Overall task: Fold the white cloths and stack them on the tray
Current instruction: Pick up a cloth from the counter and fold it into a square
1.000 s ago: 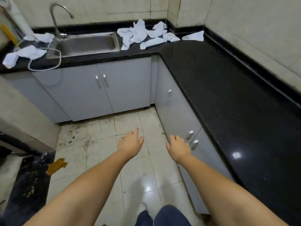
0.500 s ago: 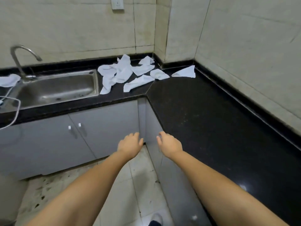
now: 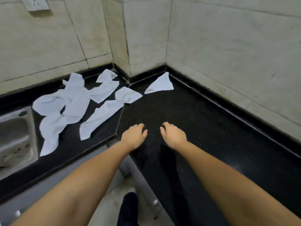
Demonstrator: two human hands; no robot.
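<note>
Several crumpled white cloths (image 3: pixel 71 101) lie scattered on the black countertop (image 3: pixel 187 115) in the corner, left of the counter seam. A long one (image 3: pixel 99 119) lies nearest my left hand. One small triangular cloth (image 3: pixel 160 85) lies apart by the back wall. My left hand (image 3: pixel 134 136) and my right hand (image 3: pixel 173 134) hover side by side over the bare counter, fingers loosely curled down, holding nothing and touching no cloth. No tray is in view.
A steel sink (image 3: pixel 15 137) is set into the counter at the left edge. Tiled walls (image 3: pixel 228 46) close the corner, with a wall socket (image 3: pixel 36 4) at top left. Grey cabinet fronts (image 3: pixel 48 193) and my dark shoe (image 3: pixel 128 207) show below.
The view has closed in on the corner of the counter. Both hands have moved from above the floor to above the countertop, close to the cloths.
</note>
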